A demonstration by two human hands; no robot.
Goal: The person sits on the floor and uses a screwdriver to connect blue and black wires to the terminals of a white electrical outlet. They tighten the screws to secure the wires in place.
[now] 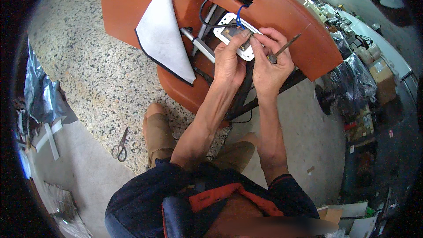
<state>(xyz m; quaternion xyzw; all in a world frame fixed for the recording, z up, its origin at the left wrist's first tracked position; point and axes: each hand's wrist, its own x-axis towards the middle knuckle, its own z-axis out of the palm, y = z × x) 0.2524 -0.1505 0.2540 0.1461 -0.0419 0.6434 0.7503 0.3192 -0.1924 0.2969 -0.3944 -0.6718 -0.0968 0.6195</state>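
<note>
A white rectangular electrical panel [248,56] with its inner parts showing is held by my left hand [229,64], the thumb pressed onto it. My right hand [271,70] is closed, its thumb and forefinger pinched at the panel's edge close to my left thumb. A thin screwdriver [287,47] is tucked in that right hand and points away to the upper right. Blue wires [239,16] and a black cable [203,11] run from the panel to a square hole in the orange-brown upholstered piece [286,20]. What my fingertips pinch is too small to make out.
A grey fabric flap [163,33] with dark edging hangs left of the panel, beside a metal tube [200,46]. Scissors [122,146] lie on the speckled stone slab [88,61]. Cardboard boxes [382,79] and plastic-wrapped clutter line the right side.
</note>
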